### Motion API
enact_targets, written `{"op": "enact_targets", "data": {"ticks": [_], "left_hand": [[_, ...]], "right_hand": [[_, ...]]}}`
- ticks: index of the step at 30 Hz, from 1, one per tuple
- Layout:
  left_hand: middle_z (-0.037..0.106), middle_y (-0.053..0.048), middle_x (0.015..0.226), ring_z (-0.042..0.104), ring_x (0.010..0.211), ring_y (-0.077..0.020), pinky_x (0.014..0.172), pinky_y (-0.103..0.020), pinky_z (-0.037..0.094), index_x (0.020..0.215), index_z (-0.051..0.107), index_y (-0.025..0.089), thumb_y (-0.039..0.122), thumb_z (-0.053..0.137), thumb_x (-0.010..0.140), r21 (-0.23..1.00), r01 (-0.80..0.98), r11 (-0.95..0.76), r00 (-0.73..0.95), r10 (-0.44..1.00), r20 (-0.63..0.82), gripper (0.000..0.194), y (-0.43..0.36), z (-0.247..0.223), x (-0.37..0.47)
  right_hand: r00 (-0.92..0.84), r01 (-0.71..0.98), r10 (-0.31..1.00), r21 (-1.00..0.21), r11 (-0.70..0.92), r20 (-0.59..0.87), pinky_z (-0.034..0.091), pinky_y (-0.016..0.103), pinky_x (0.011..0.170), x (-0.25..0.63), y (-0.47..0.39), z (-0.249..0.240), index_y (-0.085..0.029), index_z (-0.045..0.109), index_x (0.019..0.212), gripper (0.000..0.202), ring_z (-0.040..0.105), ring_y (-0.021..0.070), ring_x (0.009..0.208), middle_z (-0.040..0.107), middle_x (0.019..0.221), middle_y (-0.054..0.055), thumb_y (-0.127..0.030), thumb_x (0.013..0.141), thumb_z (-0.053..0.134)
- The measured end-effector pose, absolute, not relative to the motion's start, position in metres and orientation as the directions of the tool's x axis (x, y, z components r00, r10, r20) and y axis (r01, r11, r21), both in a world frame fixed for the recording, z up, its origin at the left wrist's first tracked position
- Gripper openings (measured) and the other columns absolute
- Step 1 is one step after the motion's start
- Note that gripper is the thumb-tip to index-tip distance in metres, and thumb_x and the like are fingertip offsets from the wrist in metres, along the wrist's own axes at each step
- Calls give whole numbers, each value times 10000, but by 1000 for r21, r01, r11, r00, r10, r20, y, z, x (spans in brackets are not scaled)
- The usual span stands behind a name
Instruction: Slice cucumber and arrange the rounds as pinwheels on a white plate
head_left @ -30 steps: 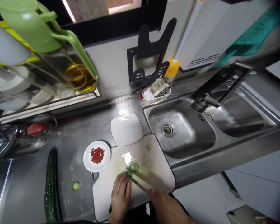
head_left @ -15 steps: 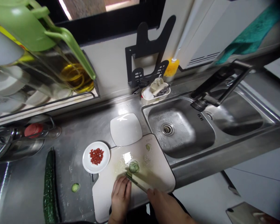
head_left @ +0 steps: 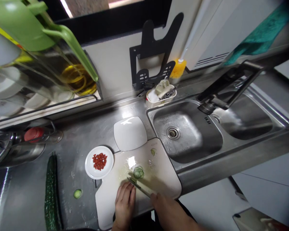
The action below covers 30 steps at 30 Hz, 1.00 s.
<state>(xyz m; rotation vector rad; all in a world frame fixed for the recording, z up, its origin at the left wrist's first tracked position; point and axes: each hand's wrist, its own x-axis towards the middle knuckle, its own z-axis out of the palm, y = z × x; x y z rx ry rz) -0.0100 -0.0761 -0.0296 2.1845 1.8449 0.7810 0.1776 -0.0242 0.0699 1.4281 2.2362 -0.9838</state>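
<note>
On the pale cutting board [head_left: 108, 205], my left hand [head_left: 125, 197] is closed with its fingers curled down over a piece of cucumber, nearly all of it hidden beneath them. My right hand [head_left: 162, 205] grips the handle of a knife [head_left: 142, 190]. The blade slants across the board, its tip right at my left fingertips. Just beyond the blade lies a small overlapping pile of thin cucumber slices [head_left: 138, 172]. A couple of other slices [head_left: 153, 151] rest near the board's far right corner.
A white plate of chopped red bits [head_left: 100, 161] and a square white dish [head_left: 130, 133] adjoin the board. Leftward are a whole cucumber [head_left: 51, 192] and a cut cucumber end [head_left: 77, 193]. The steel sink [head_left: 188, 128] with its faucet [head_left: 208, 107] lies to the right.
The knife and my right hand have shifted very slightly to the left, toward my left fingertips. My left hand and the slices look the same.
</note>
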Motion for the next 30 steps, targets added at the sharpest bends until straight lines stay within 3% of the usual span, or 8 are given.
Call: {"op": "enact_targets", "data": {"ticks": [7,14,30], "left_hand": [[696,-64,944,638,957,-191,900,-370,510,955,631,170,116,455,877,426,878,-218,113,959,259,200,-75,-26,-8],[696,-67,949,637,951,-181,900,-365,512,998,625,180,155,431,896,454,863,-219,103,958,267,221,-75,-29,-8],[685,-67,991,622,987,-193,913,-383,499,1001,618,179,181,474,879,532,840,-109,10,982,187,189,-76,-29,-6]], "right_hand": [[-423,900,550,-266,344,-720,420,239,567,165,-14,73,-151,624,975,383,645,198,728,685,839,92,59,756,389],[-485,871,601,-291,396,-636,405,255,565,162,-22,57,-137,615,959,366,618,192,694,672,800,84,55,738,395],[-439,898,628,-287,334,-643,419,266,648,157,-29,27,-144,596,989,354,617,198,775,665,860,87,22,772,371]]}}
